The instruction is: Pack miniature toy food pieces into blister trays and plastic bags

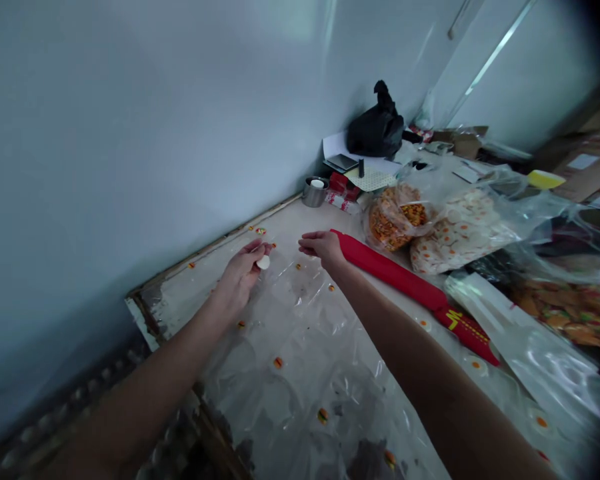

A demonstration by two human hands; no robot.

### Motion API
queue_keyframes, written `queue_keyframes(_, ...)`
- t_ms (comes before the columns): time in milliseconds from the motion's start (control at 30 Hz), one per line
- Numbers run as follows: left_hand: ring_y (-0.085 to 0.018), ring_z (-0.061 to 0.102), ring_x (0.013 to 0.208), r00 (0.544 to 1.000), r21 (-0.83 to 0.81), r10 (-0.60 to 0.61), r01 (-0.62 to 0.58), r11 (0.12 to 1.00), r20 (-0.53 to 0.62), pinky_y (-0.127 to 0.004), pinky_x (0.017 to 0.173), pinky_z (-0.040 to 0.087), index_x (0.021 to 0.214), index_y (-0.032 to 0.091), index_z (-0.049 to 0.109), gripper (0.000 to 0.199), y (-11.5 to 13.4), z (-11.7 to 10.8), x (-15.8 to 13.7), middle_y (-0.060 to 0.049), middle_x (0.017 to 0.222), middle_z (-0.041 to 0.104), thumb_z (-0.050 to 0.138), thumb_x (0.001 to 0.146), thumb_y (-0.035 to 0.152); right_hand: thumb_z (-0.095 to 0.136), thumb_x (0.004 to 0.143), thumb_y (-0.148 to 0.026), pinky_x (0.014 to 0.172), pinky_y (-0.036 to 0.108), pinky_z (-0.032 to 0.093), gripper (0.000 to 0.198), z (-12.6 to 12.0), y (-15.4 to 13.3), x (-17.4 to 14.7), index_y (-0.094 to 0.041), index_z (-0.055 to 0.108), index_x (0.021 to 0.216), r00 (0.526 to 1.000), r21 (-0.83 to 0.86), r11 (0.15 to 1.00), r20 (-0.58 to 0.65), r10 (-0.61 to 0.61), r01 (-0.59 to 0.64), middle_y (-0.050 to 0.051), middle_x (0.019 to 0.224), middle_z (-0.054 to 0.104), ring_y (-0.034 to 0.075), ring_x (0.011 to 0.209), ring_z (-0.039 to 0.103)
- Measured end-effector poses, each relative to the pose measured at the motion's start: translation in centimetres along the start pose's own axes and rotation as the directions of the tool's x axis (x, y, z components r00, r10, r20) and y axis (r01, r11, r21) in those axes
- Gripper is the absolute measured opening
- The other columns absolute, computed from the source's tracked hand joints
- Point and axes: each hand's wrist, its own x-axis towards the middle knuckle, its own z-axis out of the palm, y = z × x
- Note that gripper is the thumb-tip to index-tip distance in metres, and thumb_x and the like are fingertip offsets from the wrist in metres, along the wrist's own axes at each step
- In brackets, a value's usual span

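My left hand (241,272) is closed, its fingers and thumb pinching a small white disc (263,262). To the right of it, over the same tabletop, my right hand (323,246) has its fingertips pressed together. Whatever they may hold is too small to make out. Under both hands lies clear plastic (275,393) with round shapes in it. Small burger-like pieces (278,363) are scattered over this plastic, and a brightly coloured bit (261,231) lies just beyond my left hand. A long red wrapper (390,270) with yellow lettering stretches beside my right wrist.
A metal cup (315,192) with something white inside stands by the wall. Clear bags hold small orange pieces (397,217) and white pieces with orange dots (467,230). Behind them sits a black plastic bag (377,127). A bag of burger-coloured pieces (570,310) is at the right.
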Motion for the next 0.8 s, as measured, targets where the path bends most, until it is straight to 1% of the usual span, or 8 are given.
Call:
queue_keyframes(100,-0.011,0.07,0.089,0.999,-0.004,0.053,-0.053,0.999,0.004,-0.019,0.088,0.053,0.089,0.015,0.066,0.019,1.4,-0.7,1.7,-0.006,0.093,0.073,0.061,0.087,-0.003,0.08,0.069,-0.006,0.057,0.02,0.058,0.021,2.2,0.7,2.9,-0.014,0.062,0.076,0.999,-0.061,0.998,-0.032,-0.015,0.013,0.0,0.061,0.067,0.012,0.055,0.067)
queue_keyframes(200,-0.01,0.069,0.087,0.997,-0.016,0.073,-0.073,0.997,-0.004,-0.02,0.092,0.052,0.085,0.015,0.065,0.021,2.1,-0.8,2.9,-0.004,0.089,0.072,0.059,0.086,-0.006,0.083,0.065,-0.01,0.055,0.02,0.055,0.021,3.7,1.5,4.8,-0.014,0.065,0.073,0.996,-0.174,0.983,-0.058,-0.065,0.054,-0.002,0.057,0.064,0.013,0.054,0.065)
queue_keyframes(367,-0.011,0.069,0.091,0.994,-0.016,0.105,-0.105,0.994,0.01,-0.024,0.096,0.05,0.085,0.016,0.065,0.02,1.9,-0.7,4.6,-0.003,0.088,0.072,0.061,0.084,-0.003,0.092,0.052,-0.021,0.053,0.019,0.043,0.026,3.9,1.1,4.9,-0.016,0.072,0.068,0.974,-0.367,0.914,-0.074,-0.212,0.171,-0.003,0.056,0.062,0.013,0.059,0.06)
queue_keyframes(433,-0.01,0.068,0.087,0.995,-0.011,0.103,-0.103,0.995,0.016,-0.025,0.095,0.05,0.082,0.015,0.064,0.021,1.6,-0.7,5.0,-0.003,0.087,0.071,0.06,0.081,-0.005,0.09,0.059,-0.035,0.051,0.02,0.04,0.027,4.1,0.6,3.6,-0.016,0.074,0.071,0.96,-0.392,0.884,-0.007,-0.28,0.255,-0.002,0.058,0.064,0.012,0.058,0.058)
queue_keyframes(500,-0.01,0.067,0.083,0.994,0.001,0.103,-0.103,0.995,0.038,-0.024,0.091,0.05,0.082,0.014,0.065,0.021,1.0,-0.7,5.1,-0.004,0.087,0.071,0.061,0.079,-0.005,0.08,0.074,-0.046,0.049,0.02,0.039,0.031,4.8,0.5,1.9,-0.016,0.076,0.073,0.943,-0.374,0.866,0.159,-0.291,0.33,0.0,0.06,0.066,0.012,0.055,0.057)
queue_keyframes(600,-0.011,0.066,0.082,0.99,0.025,0.12,-0.122,0.992,0.072,-0.024,0.087,0.05,0.083,0.015,0.068,0.018,-0.1,-0.5,5.0,-0.004,0.088,0.071,0.066,0.077,-0.001,0.073,0.082,-0.04,0.048,0.018,0.041,0.026,6.0,1.0,-0.2,-0.015,0.076,0.077,0.903,-0.397,0.85,0.385,-0.188,0.346,0.003,0.065,0.071,0.011,0.054,0.062)
queue_keyframes(700,-0.011,0.066,0.081,0.983,0.044,0.157,-0.162,0.986,0.091,-0.025,0.087,0.05,0.081,0.015,0.068,0.014,0.0,-0.6,5.3,-0.004,0.087,0.071,0.066,0.077,0.002,0.074,0.081,-0.031,0.049,0.018,0.045,0.018,6.4,1.3,-0.1,-0.013,0.076,0.085,0.902,-0.493,0.792,0.4,-0.163,0.362,0.004,0.07,0.074,0.011,0.054,0.065)
queue_keyframes(800,-0.012,0.065,0.08,0.972,0.068,0.218,-0.224,0.972,0.083,-0.027,0.089,0.049,0.08,0.016,0.068,0.013,1.9,-1.5,6.6,-0.003,0.084,0.07,0.066,0.078,0.004,0.07,0.083,-0.028,0.053,0.02,0.048,0.018,5.9,0.4,2.6,-0.012,0.076,0.09,0.899,-0.573,0.702,0.361,-0.247,0.423,0.005,0.07,0.074,0.012,0.056,0.065)
